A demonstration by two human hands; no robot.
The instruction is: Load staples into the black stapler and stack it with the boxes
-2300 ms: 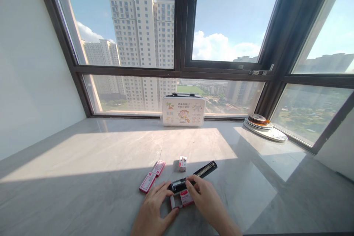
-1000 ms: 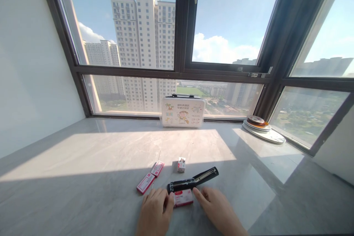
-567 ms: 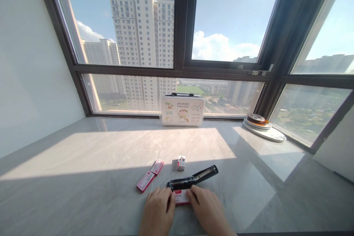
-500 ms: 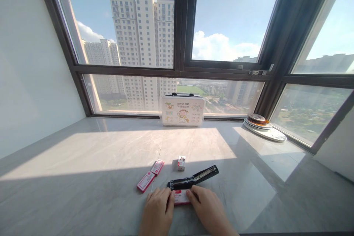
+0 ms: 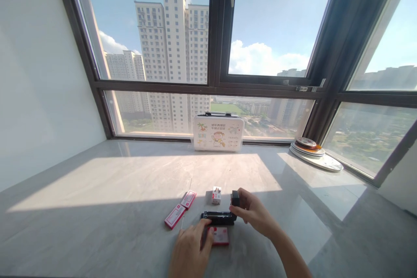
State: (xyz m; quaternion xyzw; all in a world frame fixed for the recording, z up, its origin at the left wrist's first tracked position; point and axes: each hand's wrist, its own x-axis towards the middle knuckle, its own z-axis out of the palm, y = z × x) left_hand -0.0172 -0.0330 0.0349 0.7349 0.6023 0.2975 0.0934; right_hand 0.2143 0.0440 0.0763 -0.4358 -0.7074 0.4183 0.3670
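Observation:
A black stapler lies opened out on the stone ledge, its base crosswise in front of me. My right hand is closed on its upper arm, which stands raised at the right end. At the base's left end are the fingers of my left hand, held against it. The left thumb overlaps the left edge of a red-and-white box lying just nearer than the stapler. Behind the stapler stands a small white-and-red box. Two flat pink-and-white boxes lie to the left, end to end.
A white case with cartoon prints stands against the window at the back. Stacked plates or lids sit in the right corner. Dark window frames border the stone ledge, and a white wall rises at left.
My right hand has left the red-and-white box and taken the stapler's upper arm, swinging it from lying out rightward to upright. My left hand stays near the box and base. The view shifted slightly.

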